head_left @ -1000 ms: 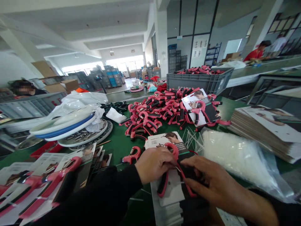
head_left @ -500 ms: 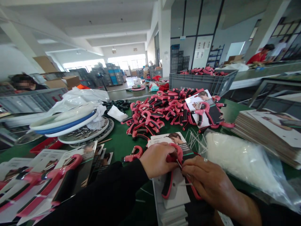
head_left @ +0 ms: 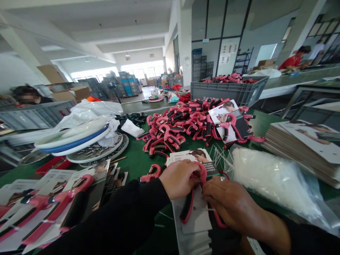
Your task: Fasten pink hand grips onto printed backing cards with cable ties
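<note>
A pink and black hand grip strengthener [head_left: 188, 207] lies on a printed backing card [head_left: 198, 216], on top of a stack of such cards in front of me. My left hand [head_left: 180, 179] is closed around the strengthener's curved top, near its spring. My right hand [head_left: 228, 198] is pinched closed against its right side, on a thin white cable tie that the fingers mostly hide. Another white cable tie [head_left: 211, 209] crosses the right handle lower down. Loose cable ties [head_left: 220, 157] lie just beyond my right hand. A single grip strengthener [head_left: 151, 173] rests left of the card stack.
A heap of grip strengtheners [head_left: 175, 124] lies ahead, before a grey crate [head_left: 228, 90]. At right are a bag of cable ties [head_left: 271, 180] and stacked cards [head_left: 300, 145]. Carded strengtheners [head_left: 63, 198] and round trays [head_left: 79, 140] stand at left. Other people work further off.
Both hands stay at the top of the strengthener. My right hand has shifted slightly left, closer to my left hand, and the strengthener's left handle has moved a little left.
</note>
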### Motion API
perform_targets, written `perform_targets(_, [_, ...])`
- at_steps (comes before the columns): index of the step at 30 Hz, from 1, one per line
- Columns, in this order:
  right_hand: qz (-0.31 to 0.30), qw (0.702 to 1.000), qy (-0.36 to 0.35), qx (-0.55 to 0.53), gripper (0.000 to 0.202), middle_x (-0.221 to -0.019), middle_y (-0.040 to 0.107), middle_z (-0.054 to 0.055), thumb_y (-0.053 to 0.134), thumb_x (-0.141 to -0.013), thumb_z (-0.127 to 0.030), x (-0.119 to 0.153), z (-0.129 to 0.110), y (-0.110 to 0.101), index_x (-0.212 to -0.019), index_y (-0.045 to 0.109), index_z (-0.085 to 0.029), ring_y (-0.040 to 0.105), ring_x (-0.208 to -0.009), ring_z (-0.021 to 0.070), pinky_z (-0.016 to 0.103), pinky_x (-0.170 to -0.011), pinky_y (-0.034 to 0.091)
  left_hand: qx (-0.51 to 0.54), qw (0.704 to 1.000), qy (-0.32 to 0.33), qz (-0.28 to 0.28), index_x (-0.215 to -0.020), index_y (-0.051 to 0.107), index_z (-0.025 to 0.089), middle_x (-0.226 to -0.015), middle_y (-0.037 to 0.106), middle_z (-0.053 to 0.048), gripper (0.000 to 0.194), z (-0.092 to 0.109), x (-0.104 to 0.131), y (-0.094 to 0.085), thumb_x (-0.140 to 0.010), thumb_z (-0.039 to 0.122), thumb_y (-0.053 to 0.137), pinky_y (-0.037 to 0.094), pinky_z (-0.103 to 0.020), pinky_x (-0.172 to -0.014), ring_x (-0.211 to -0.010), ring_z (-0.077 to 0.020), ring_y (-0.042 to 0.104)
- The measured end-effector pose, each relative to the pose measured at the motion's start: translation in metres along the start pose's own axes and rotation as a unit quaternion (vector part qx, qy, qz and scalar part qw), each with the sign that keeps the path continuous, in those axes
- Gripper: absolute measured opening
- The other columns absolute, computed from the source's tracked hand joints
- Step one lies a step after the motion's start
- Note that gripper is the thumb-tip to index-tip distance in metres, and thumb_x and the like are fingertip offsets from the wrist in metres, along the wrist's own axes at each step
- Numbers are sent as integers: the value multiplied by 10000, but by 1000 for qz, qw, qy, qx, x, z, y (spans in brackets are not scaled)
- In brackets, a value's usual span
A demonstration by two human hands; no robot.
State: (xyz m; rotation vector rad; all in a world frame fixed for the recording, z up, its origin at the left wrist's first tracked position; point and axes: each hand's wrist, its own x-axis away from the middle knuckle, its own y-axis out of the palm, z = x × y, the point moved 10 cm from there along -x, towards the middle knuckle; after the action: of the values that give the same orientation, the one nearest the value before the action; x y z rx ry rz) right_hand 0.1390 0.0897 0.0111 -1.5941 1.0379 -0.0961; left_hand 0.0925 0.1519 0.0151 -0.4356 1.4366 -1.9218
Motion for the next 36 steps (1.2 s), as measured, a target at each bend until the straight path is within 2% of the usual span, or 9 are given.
perform_targets(8, [-56,986,65,-144,176,-678,540,5,409,-870,-155,-7,15,2,-724,504,-180,490,-604,114,215,-562,402,-87,996,-16,-22,-876,585,162,-858,638,-99,160,17,5,4,-749,132,492,492,-357,-653,-799,-272,633])
perform_targets(13, [-23,960,145,-240,203,-626,476,-25,438,-886,-242,-3,29,1,-694,473,-184,451,-577,104,195,-529,394,-108,993,-36,-36,-873,582,151,-855,634,-106,169,16,2,4,-723,128,507,503,-353,-616,-767,-270,638])
perform_targets(18, [-57,981,90,-160,188,-646,546,9,432,-838,-158,-8,9,4,-666,504,-184,510,-589,124,210,-550,428,-123,990,-57,-42,-926,579,95,-895,613,-143,213,23,3,9,-792,83,415,511,-381,-636,-797,-276,631])
perform_targets(23, [-148,985,46,-74,181,-739,645,64,459,-733,-46,-21,-4,13,-706,588,-171,612,-719,177,264,-684,480,-98,991,-82,-37,-933,594,97,-898,620,-141,247,19,4,9,-831,85,369,504,-372,-656,-765,-250,631])
perform_targets(26, [-190,980,46,-26,179,-721,649,52,488,-698,-22,-25,-5,16,-682,597,-164,609,-686,173,259,-633,469,-47,997,-61,-25,-874,637,140,-872,643,-101,162,8,2,5,-798,148,494,493,-350,-708,-799,-242,626])
perform_targets(28, [-193,978,56,-61,146,-696,627,23,499,-759,-74,-20,-4,12,-709,596,-170,583,-636,147,236,-577,452,1,999,-38,-6,-903,654,176,-893,661,-61,153,-1,5,-2,-776,232,591,483,-305,-751,-842,-216,619])
perform_targets(32, [-103,959,157,-212,213,-614,532,-28,449,-896,-296,6,22,-16,-715,510,-202,518,-518,99,188,-455,431,112,990,-68,60,-1035,602,166,-938,645,-40,281,-30,36,-23,-878,354,464,470,-207,-589,-629,-96,575])
perform_targets(34, [-80,965,167,-185,188,-630,548,-26,451,-903,-322,21,28,-28,-762,517,-216,539,-518,104,190,-440,447,262,948,-162,82,-907,600,141,-715,574,8,328,-56,67,-19,-874,425,440,402,-188,-459,-491,-69,465])
perform_targets(36, [-82,988,93,-89,127,-773,633,6,532,-859,-308,25,12,-35,-961,564,-240,612,-638,144,231,-526,509,413,886,-210,31,-928,562,138,-717,513,25,403,-63,95,7,-864,507,416,384,-179,-435,-483,-55,430])
